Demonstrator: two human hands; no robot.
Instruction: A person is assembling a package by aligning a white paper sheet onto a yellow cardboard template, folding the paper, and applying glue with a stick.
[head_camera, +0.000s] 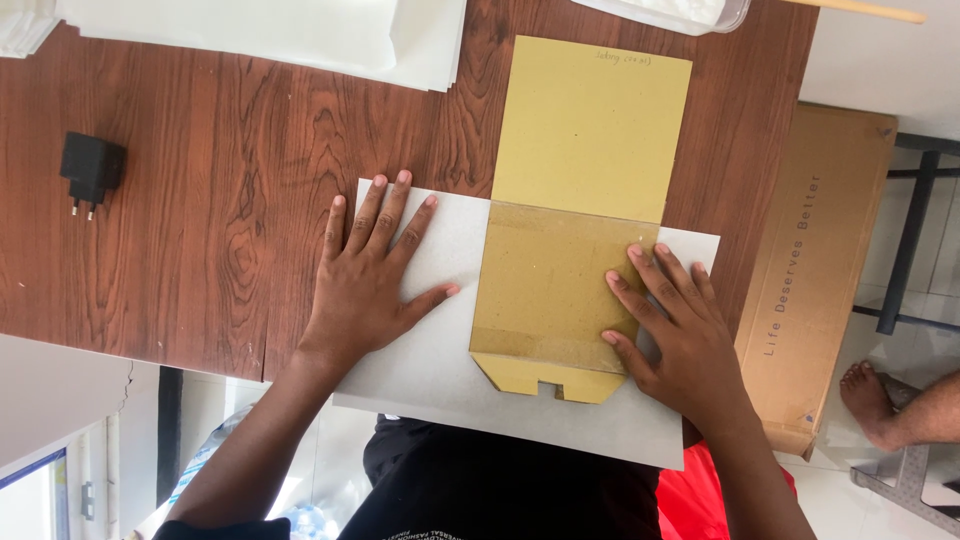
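Observation:
A grey sheet of card (440, 350) lies on the wooden table (220, 180), its near edge hanging past the table's front. On it rests a yellow-brown cardboard template (580, 130) whose lower half is folded or layered brown, with a notched tab (545, 382) at the near end. My left hand (370, 270) lies flat with fingers spread on the grey sheet, left of the template. Pressing flat on the template's lower right corner is my right hand (670, 320), fingers apart.
A black plug adapter (92, 170) sits at the table's left. White paper sheets (300, 35) lie along the far edge. A long cardboard box (815, 270) stands beside the table on the right, and another person's bare foot (880, 400) is on the floor there.

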